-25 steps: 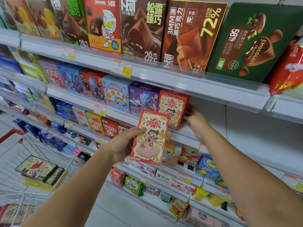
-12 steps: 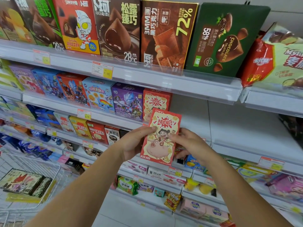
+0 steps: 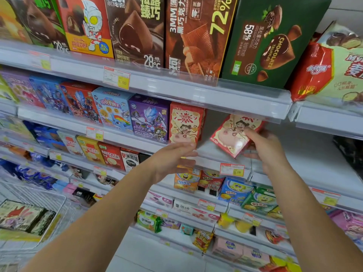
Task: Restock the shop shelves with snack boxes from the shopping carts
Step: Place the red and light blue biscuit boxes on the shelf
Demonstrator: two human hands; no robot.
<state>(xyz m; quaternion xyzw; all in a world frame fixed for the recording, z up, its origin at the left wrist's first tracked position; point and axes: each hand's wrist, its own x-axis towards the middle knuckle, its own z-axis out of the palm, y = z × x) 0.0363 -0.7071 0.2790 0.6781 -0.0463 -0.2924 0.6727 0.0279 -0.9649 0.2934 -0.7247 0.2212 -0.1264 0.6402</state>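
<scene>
My right hand grips a red and cream snack box with a cartoon pig, tilted, over the bare stretch of the second shelf. A matching snack box on the shelf stands upright just to its left, at the end of a row of boxes. My left hand hovers with relaxed fingers in front of that shelf's edge, below the standing box, holding nothing. The wire shopping cart sits at the lower left with flat snack packs in it.
Large chocolate boxes fill the top shelf, with a red bag to their right. Price tags hang on the shelf rails. Lower shelves hold small snack packs. The second shelf right of the held box is bare white.
My left hand has let go of the pig box. My right hand has carried it up and to the right, onto the bare part of the second shelf. The view shifted right.
</scene>
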